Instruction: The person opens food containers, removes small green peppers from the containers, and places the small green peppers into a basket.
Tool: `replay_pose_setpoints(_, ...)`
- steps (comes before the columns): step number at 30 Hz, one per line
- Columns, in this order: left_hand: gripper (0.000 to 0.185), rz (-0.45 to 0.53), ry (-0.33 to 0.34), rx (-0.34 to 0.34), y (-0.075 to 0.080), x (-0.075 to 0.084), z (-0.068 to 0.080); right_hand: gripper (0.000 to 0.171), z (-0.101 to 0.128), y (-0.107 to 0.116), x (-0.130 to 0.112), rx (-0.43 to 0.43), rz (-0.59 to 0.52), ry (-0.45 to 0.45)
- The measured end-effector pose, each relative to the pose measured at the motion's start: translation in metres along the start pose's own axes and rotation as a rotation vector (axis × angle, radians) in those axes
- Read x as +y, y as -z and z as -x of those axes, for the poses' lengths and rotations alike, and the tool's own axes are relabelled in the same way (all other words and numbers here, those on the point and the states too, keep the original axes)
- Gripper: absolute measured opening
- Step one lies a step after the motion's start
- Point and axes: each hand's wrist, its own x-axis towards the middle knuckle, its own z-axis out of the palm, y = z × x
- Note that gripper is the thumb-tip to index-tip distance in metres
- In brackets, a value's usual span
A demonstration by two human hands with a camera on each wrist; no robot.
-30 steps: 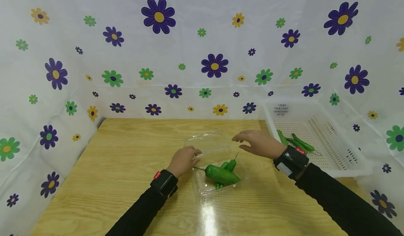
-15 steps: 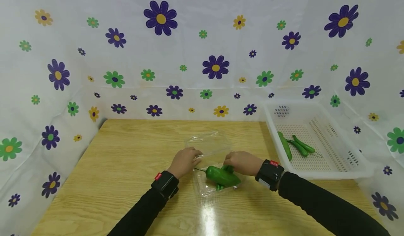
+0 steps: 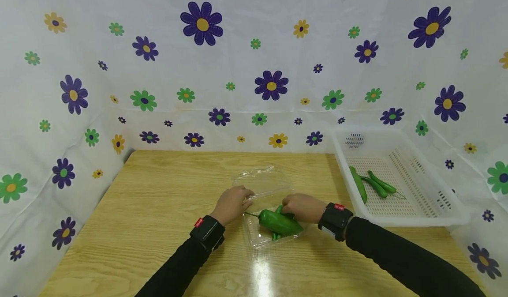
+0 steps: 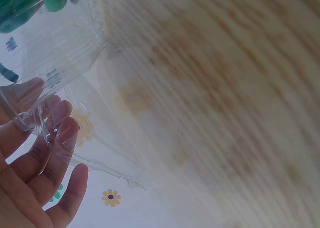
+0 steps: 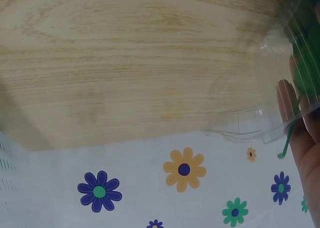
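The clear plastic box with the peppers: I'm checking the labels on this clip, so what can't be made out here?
- Head view: the right hand covers the smaller peppers behind the big green pepper; their count is hidden.
- Right wrist view: the frame edge cuts off the fingers, so the grip is unclear.
- Left wrist view: motion blur; the left hand shows only through the clear plastic box.

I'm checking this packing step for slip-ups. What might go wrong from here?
The clear plastic clamshell box is flimsy; the left hand pinching its edge might let it slide on the wooden table. The right hand reaching among the green peppers could knock one out over the low wall.
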Motion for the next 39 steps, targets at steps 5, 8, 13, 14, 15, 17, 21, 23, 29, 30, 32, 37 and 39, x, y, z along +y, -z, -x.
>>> replay_pose_setpoints(5,0.024,-0.001,-0.002,0.004,0.000,0.000,0.000,0.011,-0.003,-0.004,0.000,0.014,0.012,0.023)
replay_pose_setpoints(8,0.023,-0.001,-0.004,0.006,0.000,0.000,0.000,0.011,-0.006,-0.002,0.000,0.013,0.007,0.011)
replay_pose_setpoints(13,0.023,-0.002,-0.005,0.007,0.000,0.000,0.000,0.011,-0.008,0.005,-0.001,0.021,0.030,-0.018)
replay_pose_setpoints(14,0.023,0.000,-0.005,0.008,0.000,0.000,0.000,0.012,-0.009,0.005,0.000,0.023,0.040,-0.021)
replay_pose_setpoints(15,0.023,0.001,-0.006,0.009,0.000,0.000,0.000,0.013,-0.009,0.005,0.000,0.027,0.051,-0.024)
replay_pose_setpoints(17,0.023,0.003,-0.009,0.013,0.000,0.001,0.000,0.013,-0.009,0.003,0.001,0.031,0.084,-0.029)
replay_pose_setpoints(21,0.023,0.002,-0.014,0.017,0.001,0.001,0.001,0.009,-0.009,0.003,0.002,0.032,0.143,-0.034)
replay_pose_setpoints(23,0.024,0.002,-0.017,0.019,0.001,0.001,0.001,0.007,-0.009,0.004,0.001,0.029,0.163,-0.037)
replay_pose_setpoints(29,0.024,0.007,-0.022,0.025,0.003,0.001,0.002,0.009,-0.011,0.003,0.000,0.022,0.163,-0.038)
replay_pose_setpoints(30,0.024,0.007,-0.021,0.023,0.003,0.002,0.002,0.010,-0.011,0.003,-0.001,0.018,0.163,-0.036)
replay_pose_setpoints(32,0.024,0.004,-0.017,0.018,0.003,0.002,0.002,0.013,-0.011,0.002,-0.002,0.007,0.168,-0.034)
replay_pose_setpoints(37,0.024,0.002,-0.022,0.020,0.003,0.002,0.003,0.015,-0.011,0.000,-0.004,-0.009,0.164,-0.035)
replay_pose_setpoints(39,0.024,-0.001,-0.024,0.023,0.003,0.002,0.003,0.010,-0.011,-0.002,-0.005,-0.014,0.161,-0.033)
